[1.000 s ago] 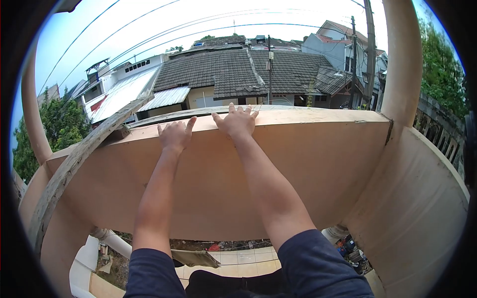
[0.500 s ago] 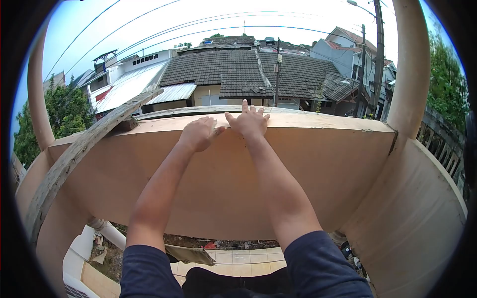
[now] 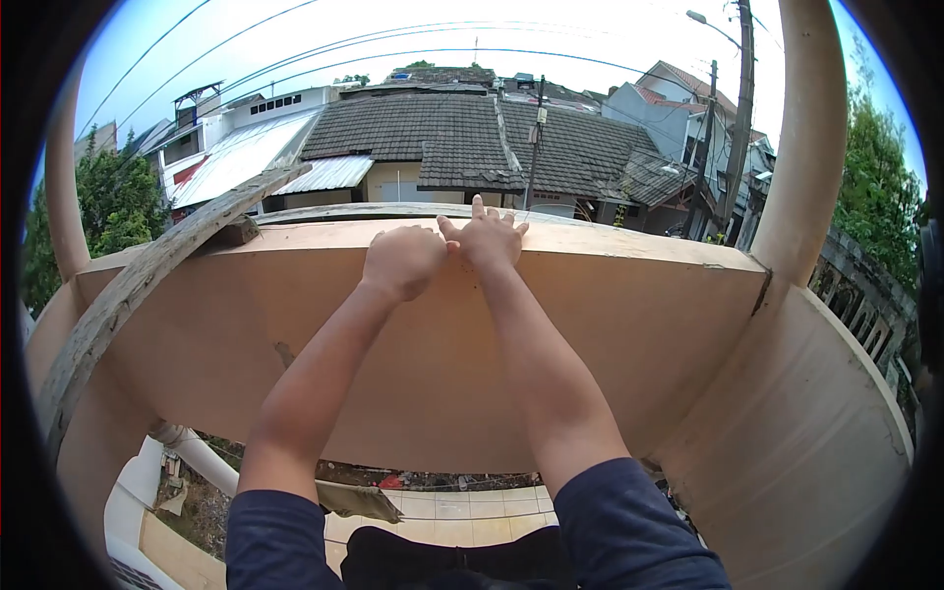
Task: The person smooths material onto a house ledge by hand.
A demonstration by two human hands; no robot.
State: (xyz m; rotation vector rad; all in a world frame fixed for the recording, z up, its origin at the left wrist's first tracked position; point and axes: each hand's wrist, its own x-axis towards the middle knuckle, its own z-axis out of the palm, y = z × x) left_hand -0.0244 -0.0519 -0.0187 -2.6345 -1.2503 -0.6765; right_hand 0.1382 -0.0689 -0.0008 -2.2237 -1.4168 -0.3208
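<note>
My right hand (image 3: 484,239) lies on the top edge of a peach-coloured wall (image 3: 629,242), its fingers spread and nothing in it. Beside it, just to the left, my left hand (image 3: 405,260) is at the same edge with its fingers curled in; its thumb side touches or nearly touches my right hand. Whether anything is inside the curled fingers is hidden. Both arms are stretched forward over the inner face of the wall.
A weathered wooden beam (image 3: 147,280) leans over the wall at the left, by a small wood block (image 3: 236,231). Round pillars (image 3: 808,138) stand at both sides. Tiled floor (image 3: 462,519) shows far below. Roofs, wires and poles lie beyond.
My left hand has gone from flat with fingers extended to curled, and it sits closer to my right hand. The view has shifted slightly, so the beam and wall appear further left.
</note>
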